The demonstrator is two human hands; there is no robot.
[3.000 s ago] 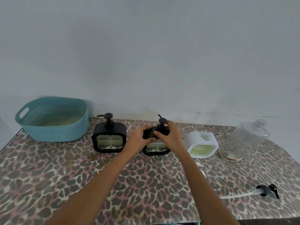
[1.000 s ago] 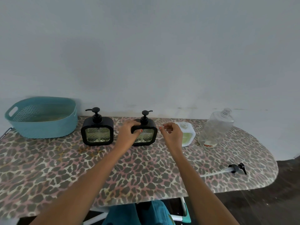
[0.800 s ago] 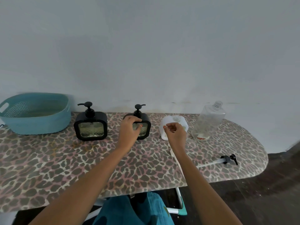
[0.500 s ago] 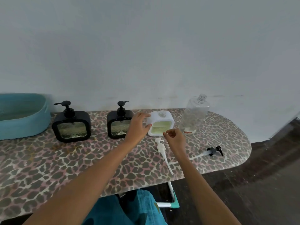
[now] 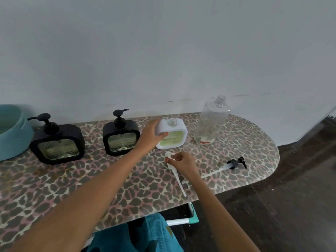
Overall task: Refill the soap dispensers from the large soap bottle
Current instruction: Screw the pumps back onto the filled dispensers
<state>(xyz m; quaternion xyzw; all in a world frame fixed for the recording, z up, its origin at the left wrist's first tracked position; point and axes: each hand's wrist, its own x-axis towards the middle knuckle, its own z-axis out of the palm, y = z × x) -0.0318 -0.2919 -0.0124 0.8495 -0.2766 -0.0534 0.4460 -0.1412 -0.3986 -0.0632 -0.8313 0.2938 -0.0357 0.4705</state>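
Two black soap dispensers stand at the back of the table, a larger one (image 5: 57, 142) on the left and a smaller one (image 5: 121, 136) beside it, both with pumps on. A white dispenser (image 5: 172, 136) with green soap has its neck uncapped; my left hand (image 5: 151, 136) grips its left side. Its white pump (image 5: 175, 172) lies flat in front, and my right hand (image 5: 181, 161) pinches the pump's head. The large clear soap bottle (image 5: 211, 122) stands uncapped and nearly empty to the right.
A black pump with a long tube (image 5: 234, 163) lies near the table's rounded right end. A teal basket (image 5: 12, 131) sits at the far left. The leopard-print table (image 5: 72, 188) backs onto a white wall; dark floor lies to the right.
My left hand left the smaller black dispenser and took hold of the white one. My right hand dropped to the white pump on the table. The view swung right.
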